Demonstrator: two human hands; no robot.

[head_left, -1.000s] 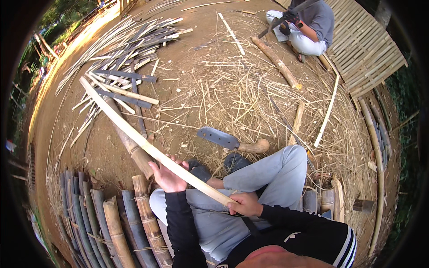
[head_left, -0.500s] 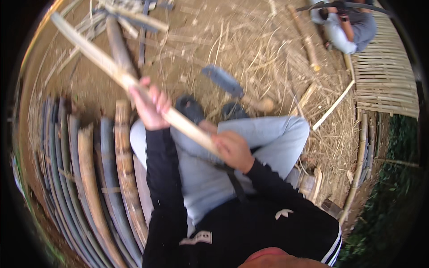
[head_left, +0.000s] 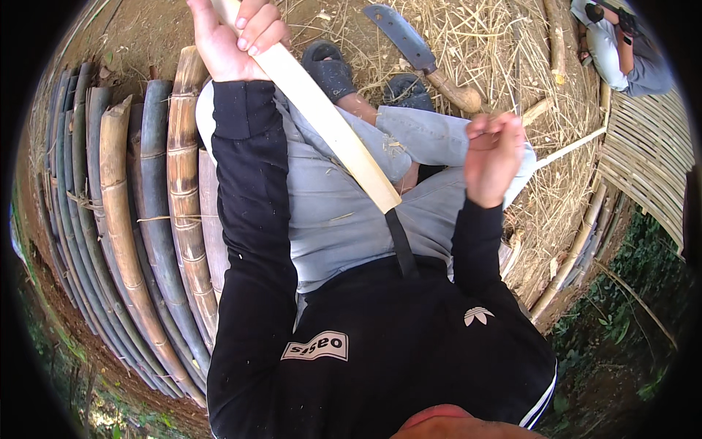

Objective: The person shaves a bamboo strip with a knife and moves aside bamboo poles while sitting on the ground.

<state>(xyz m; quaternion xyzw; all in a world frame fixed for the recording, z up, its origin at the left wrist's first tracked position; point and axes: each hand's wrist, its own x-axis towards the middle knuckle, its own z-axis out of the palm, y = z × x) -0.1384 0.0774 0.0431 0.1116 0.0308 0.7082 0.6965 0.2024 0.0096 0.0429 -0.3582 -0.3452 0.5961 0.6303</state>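
A long pale split-bamboo strip (head_left: 322, 110) slants across my lap, its near end over my thighs and its far end beyond the upper edge. My left hand (head_left: 238, 40) is closed round its upper part, fingers wrapped over the strip. Off to the right, above my right knee, my right hand (head_left: 495, 159) is raised apart from the strip, palm showing and fingers loosely bent with nothing visible in them. On the ground past my feet lies a machete (head_left: 420, 55) with a dark wide blade and a wooden handle, between the strip and my right hand.
Dark and tan bamboo poles (head_left: 150, 183) lie side by side at my left. Straw-like shavings (head_left: 504, 66) cover the ground ahead and right. A slatted bamboo panel (head_left: 647, 154) stands far right, near another person (head_left: 629, 58) at the upper right. Green plants (head_left: 621, 322) grow at lower right.
My right hand has let go of the strip's near end and moved right and up. My left hand still grips the strip, higher in view. The view has shifted, and the machete appears higher.
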